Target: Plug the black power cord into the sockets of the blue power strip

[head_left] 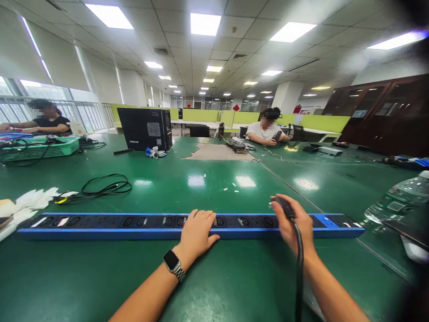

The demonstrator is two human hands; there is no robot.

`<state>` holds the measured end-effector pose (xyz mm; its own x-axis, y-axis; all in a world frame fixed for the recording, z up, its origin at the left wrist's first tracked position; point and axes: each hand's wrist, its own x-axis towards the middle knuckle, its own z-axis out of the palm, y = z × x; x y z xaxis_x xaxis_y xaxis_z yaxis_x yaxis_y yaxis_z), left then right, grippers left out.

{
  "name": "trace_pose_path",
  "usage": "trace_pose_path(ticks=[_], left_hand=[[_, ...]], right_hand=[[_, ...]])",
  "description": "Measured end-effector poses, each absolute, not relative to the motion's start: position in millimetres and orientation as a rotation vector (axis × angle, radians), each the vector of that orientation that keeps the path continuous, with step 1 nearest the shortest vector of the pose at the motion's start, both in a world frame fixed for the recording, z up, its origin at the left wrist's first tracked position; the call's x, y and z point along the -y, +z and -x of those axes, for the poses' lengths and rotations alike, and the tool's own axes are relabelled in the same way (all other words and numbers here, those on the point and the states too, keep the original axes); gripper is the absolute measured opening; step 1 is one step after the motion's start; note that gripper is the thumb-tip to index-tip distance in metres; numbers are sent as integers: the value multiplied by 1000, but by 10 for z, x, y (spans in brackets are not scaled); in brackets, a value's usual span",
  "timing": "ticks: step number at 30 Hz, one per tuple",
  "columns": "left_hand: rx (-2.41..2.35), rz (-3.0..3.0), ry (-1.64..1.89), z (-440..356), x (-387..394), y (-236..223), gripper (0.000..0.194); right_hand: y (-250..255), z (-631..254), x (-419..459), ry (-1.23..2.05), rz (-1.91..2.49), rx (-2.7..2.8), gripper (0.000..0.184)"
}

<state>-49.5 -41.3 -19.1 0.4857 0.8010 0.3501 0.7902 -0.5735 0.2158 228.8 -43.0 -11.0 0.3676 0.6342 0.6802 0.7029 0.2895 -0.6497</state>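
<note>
Thick black cable (299, 273): black plug (284, 205) not inserted, grasped in right hand (299, 224); left hand (198, 232) unclenched on long blue-and-black socket strip (110, 233).

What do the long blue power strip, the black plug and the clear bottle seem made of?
The power strip: probably painted metal, satin blue, given its crisp straight edges; its socket face looks like black plastic.
The plug: likely moulded plastic or rubber, dark and smooth like its cable.
The bottle: probably thin plastic, glossy and see-through, with highlights on its sides.
</note>
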Motion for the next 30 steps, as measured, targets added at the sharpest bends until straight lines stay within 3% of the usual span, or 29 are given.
trace_pose_path(ticks=[4, 9, 15, 18, 21, 26, 30], left_hand=[[-1449, -2640, 689, 457, 407, -176, 55], [-1447, -2584, 670, 454, 395, -108, 52], [-1383, -2517, 768, 208, 383, 29, 46], [-1218, -2525, 888, -303, 357, 24, 40], [-1096, -2543, 920, -973, 304, -33, 55], [-1110, -2532, 840, -1579, 277, -9, 24], [-1081, -2473, 1216, -988, 317, 153, 32]], right_hand=[[-285, -2927, 436, 119, 1600, 1394, 54], [-382, -3027, 403, 112, 1563, 1684, 45], [-564, -3067, 413, -135, 1603, 1846, 47], [-813, -3161, 437, -373, 1682, 1803, 70], [-982, -3237, 442, -556, 1750, 1821, 85], [-1001, -3233, 433, -650, 1787, 1826, 72], [-956, -3156, 453, -643, 1823, 1821, 75]])
